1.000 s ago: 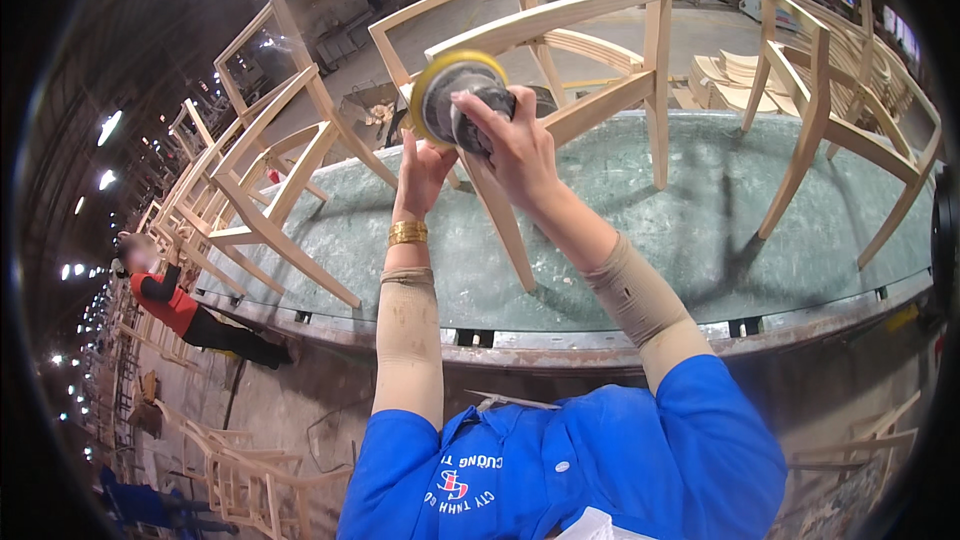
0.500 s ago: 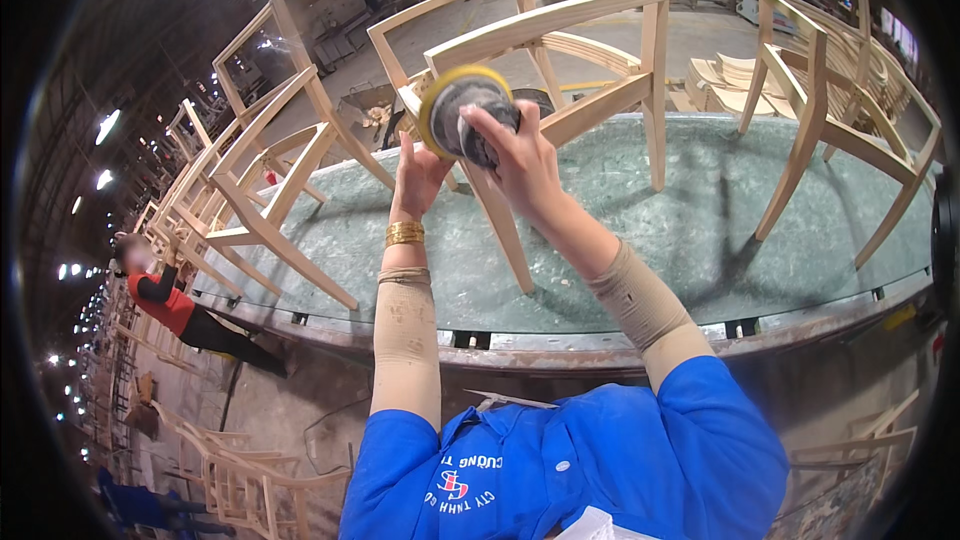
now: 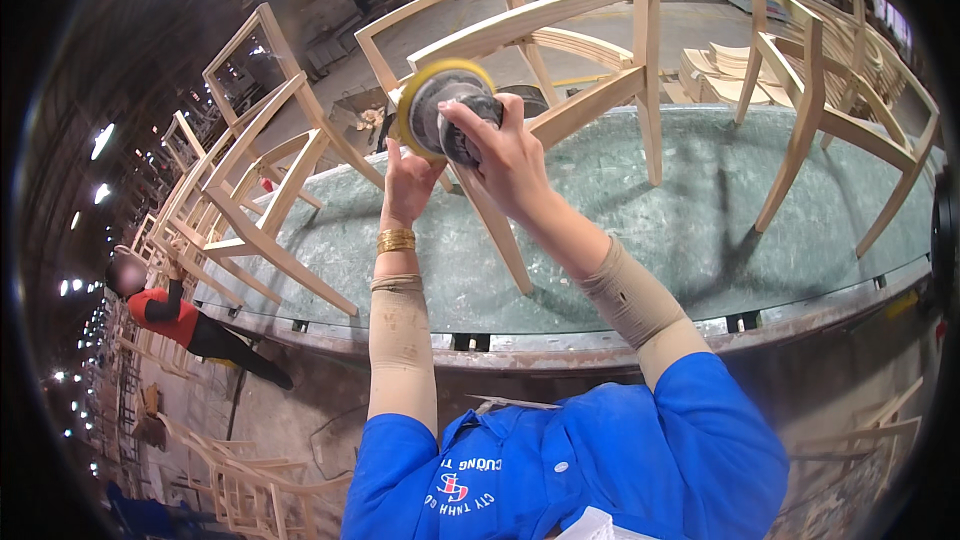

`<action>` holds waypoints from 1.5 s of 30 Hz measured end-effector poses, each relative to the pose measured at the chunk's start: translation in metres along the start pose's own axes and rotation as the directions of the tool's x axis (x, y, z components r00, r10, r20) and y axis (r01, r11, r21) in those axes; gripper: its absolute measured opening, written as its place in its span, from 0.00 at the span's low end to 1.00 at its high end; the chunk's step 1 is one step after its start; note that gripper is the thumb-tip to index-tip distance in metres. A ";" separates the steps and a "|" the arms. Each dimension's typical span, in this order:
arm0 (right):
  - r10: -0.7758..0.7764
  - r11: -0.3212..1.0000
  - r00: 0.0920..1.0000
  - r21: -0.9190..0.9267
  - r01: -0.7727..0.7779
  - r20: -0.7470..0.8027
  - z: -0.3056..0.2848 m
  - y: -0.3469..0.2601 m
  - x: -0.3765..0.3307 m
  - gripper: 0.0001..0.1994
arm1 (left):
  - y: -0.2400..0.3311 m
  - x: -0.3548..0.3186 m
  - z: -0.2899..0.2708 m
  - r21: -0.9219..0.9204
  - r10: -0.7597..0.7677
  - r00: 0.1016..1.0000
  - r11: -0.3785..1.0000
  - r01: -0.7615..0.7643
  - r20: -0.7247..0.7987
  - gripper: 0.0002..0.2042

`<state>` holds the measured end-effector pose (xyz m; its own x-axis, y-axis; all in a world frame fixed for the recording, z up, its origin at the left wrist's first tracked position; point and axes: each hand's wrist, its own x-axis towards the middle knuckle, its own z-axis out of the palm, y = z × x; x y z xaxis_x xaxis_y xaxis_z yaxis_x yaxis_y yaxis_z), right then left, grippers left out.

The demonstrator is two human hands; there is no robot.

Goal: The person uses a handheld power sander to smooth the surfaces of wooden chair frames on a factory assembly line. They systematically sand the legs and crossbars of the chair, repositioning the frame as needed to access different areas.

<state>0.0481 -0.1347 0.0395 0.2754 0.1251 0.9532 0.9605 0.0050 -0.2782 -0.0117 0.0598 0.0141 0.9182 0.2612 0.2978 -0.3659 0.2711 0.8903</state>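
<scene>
My right hand (image 3: 508, 155) is wrapped round the dark body of a round orbital sander (image 3: 440, 100) with a yellow-edged pad. The sander is tilted, its pad against the front corner of a bare wooden chair frame (image 3: 540, 15), where the curved arm meets the front leg. Just below the pad, my left hand (image 3: 408, 185) grips the chair at that same corner; its fingers are partly hidden behind the wood and the sander. The chair frame has no seat panel and stands on a green-topped workbench (image 3: 600, 240).
More chair frames stand on the bench, one at the left (image 3: 270, 160) and one at the right (image 3: 815, 90). Curved wooden parts (image 3: 735, 70) are stacked beyond the bench. A person in a red top (image 3: 165, 312) works at the far left. Further frames (image 3: 245, 480) stand behind me.
The sander and my right hand have shifted slightly left and up along the chair corner. My left hand stays at the chair, and the view has moved a little.
</scene>
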 end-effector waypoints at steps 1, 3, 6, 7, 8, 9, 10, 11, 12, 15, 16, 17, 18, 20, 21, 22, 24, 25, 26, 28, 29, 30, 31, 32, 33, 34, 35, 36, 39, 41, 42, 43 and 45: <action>-0.012 1.000 1.000 -0.004 0.012 -0.017 0.001 0.001 0.003 0.33 | 0.001 0.001 -0.001 -0.007 0.003 1.000 1.000 -0.003 0.028 0.40; -0.014 1.000 0.999 0.011 0.014 -0.034 0.003 0.002 -0.003 0.32 | 0.000 0.001 -0.002 0.008 -0.008 1.000 1.000 0.008 0.015 0.40; -0.028 0.999 0.999 0.014 0.029 -0.036 0.003 0.006 -0.005 0.31 | 0.000 0.003 -0.002 -0.002 -0.013 1.000 1.000 0.013 0.026 0.40; -0.028 0.999 0.999 0.024 0.029 -0.032 0.004 0.005 -0.003 0.31 | -0.001 0.001 -0.003 -0.009 -0.019 0.999 1.000 0.020 0.029 0.40; -0.028 0.999 0.999 0.034 0.029 -0.028 0.004 0.003 -0.002 0.31 | -0.001 0.001 -0.003 -0.015 -0.018 1.000 1.000 0.018 0.015 0.40; -0.023 0.999 0.999 0.024 0.024 -0.022 0.004 0.003 -0.004 0.31 | -0.001 0.001 -0.004 -0.020 -0.016 1.000 1.000 0.016 0.000 0.40; -0.021 1.000 1.000 0.008 0.021 -0.015 0.002 0.004 -0.006 0.32 | -0.001 0.002 -0.002 -0.029 -0.013 1.000 0.999 0.013 -0.010 0.40; -0.018 1.000 1.000 -0.008 0.018 -0.007 0.002 0.006 -0.008 0.32 | -0.002 0.003 0.000 -0.027 -0.016 1.000 1.000 0.016 -0.026 0.40; -0.021 1.000 1.000 -0.007 0.021 -0.014 0.003 0.008 -0.008 0.32 | -0.004 0.003 0.002 -0.025 -0.020 0.999 1.000 0.019 -0.043 0.41; -0.033 0.999 0.999 0.004 0.033 -0.036 0.001 0.004 0.003 0.32 | 0.000 0.004 -0.006 0.003 -0.020 0.999 1.000 0.020 0.040 0.41; -0.031 1.000 0.999 0.001 0.031 -0.037 -0.001 0.002 0.009 0.32 | 0.001 0.003 -0.010 0.016 -0.024 0.996 1.000 0.022 0.087 0.41; -0.030 1.000 0.999 -0.002 0.030 -0.038 -0.002 -0.001 0.012 0.33 | 0.002 0.002 -0.014 0.016 -0.024 0.996 1.000 0.023 0.081 0.41; -0.007 1.000 1.000 0.026 0.007 -0.020 -0.003 -0.001 0.009 0.34 | 0.002 0.001 -0.017 0.017 -0.024 0.997 1.000 0.023 0.074 0.42; 0.011 1.000 1.000 0.013 -0.011 0.007 -0.004 0.008 -0.005 0.36 | -0.002 0.007 -0.010 0.004 -0.016 0.997 1.000 0.016 0.080 0.42; 0.020 1.000 1.000 0.008 -0.020 0.020 -0.004 0.013 -0.009 0.38 | -0.005 0.007 -0.007 0.001 -0.008 0.997 1.000 0.008 0.077 0.42; 0.001 1.000 1.000 -0.018 -0.001 0.019 -0.006 0.011 -0.006 0.34 | -0.005 0.006 -0.006 0.006 -0.003 0.998 1.000 0.002 0.066 0.42; 0.002 1.000 1.000 -0.030 -0.002 0.015 -0.006 0.007 0.005 0.33 | -0.003 0.008 -0.005 -0.013 -0.011 0.997 1.000 0.012 0.071 0.42; 0.005 1.000 1.000 -0.028 -0.004 0.017 -0.004 0.002 0.010 0.33 | -0.003 0.004 -0.010 -0.021 -0.016 0.998 1.000 0.017 0.064 0.42; -0.015 1.000 1.000 -0.017 0.015 -0.015 -0.003 -0.001 0.014 0.32 | -0.003 0.002 -0.015 -0.019 -0.023 0.997 1.000 0.024 0.067 0.42; -0.016 1.000 1.000 -0.017 0.016 -0.014 -0.003 0.003 0.005 0.31 | -0.001 0.005 -0.016 -0.024 -0.032 0.995 0.999 0.034 0.089 0.41; -0.021 0.999 1.000 -0.025 0.021 -0.015 -0.003 0.007 0.001 0.31 | -0.004 0.008 -0.012 -0.035 -0.029 0.997 0.999 0.031 0.070 0.41; -0.025 0.999 1.000 -0.041 0.025 -0.005 -0.002 0.011 -0.003 0.31 | -0.009 0.009 -0.007 -0.047 -0.026 0.998 0.998 0.029 0.051 0.41; -0.028 0.999 1.000 -0.043 0.028 0.002 -0.003 0.008 -0.003 0.31 | -0.010 0.008 -0.007 -0.047 -0.021 1.000 0.999 0.022 0.023 0.41; -0.031 0.998 0.999 -0.045 0.031 0.009 -0.004 0.006 -0.001 0.31 | -0.009 0.007 -0.010 -0.053 -0.012 0.999 0.998 0.014 0.045 0.41; -0.034 0.999 0.999 -0.028 0.034 0.006 -0.002 0.005 0.004 0.32 | -0.006 0.009 -0.014 -0.103 -0.005 0.991 0.994 0.019 0.131 0.41; -0.032 0.999 0.999 -0.004 0.032 0.007 0.000 0.000 0.012 0.33 | -0.002 0.007 -0.022 -0.149 0.002 0.978 0.988 0.030 0.208 0.40; -0.030 0.999 1.000 0.023 0.030 0.007 0.001 -0.007 0.019 0.34 | 0.001 0.003 -0.029 -0.193 0.012 0.959 0.980 0.044 0.283 0.40; -0.022 0.999 1.000 0.027 0.022 0.001 0.000 -0.013 0.022 0.34 | 0.003 0.000 -0.036 -0.138 0.002 0.977 0.990 0.028 0.215 0.40; -0.019 0.999 1.000 -0.045 0.018 -0.022 -0.002 0.010 0.001 0.32 | -0.009 0.010 -0.012 -0.075 -0.021 0.996 0.997 0.028 0.088 0.40; -0.019 0.999 1.000 -0.035 0.019 -0.012 -0.004 0.010 -0.006 0.32 | -0.008 0.008 -0.006 -0.069 -0.016 1.000 0.997 0.017 0.015 0.40; -0.019 0.999 1.000 -0.031 0.019 -0.006 -0.003 0.012 -0.008 0.33 | -0.006 0.008 -0.005 -0.074 -0.017 1.000 0.997 0.019 0.024 0.40; -0.016 1.000 1.000 -0.014 0.016 -0.011 -0.004 0.007 -0.004 0.33 | -0.004 0.005 -0.007 -0.074 -0.024 0.999 0.997 0.026 0.026 0.40; -0.011 1.000 1.000 0.017 0.011 -0.021 -0.002 -0.001 0.008 0.33 | 0.000 0.001 -0.011 -0.052 -0.029 0.998 0.998 0.032 0.048 0.40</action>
<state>0.0490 -0.1357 0.0476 0.2660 0.1044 0.9583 0.9626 0.0235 -0.2698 -0.0122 0.0704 0.0102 0.9348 0.2085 0.2876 -0.3437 0.3268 0.8804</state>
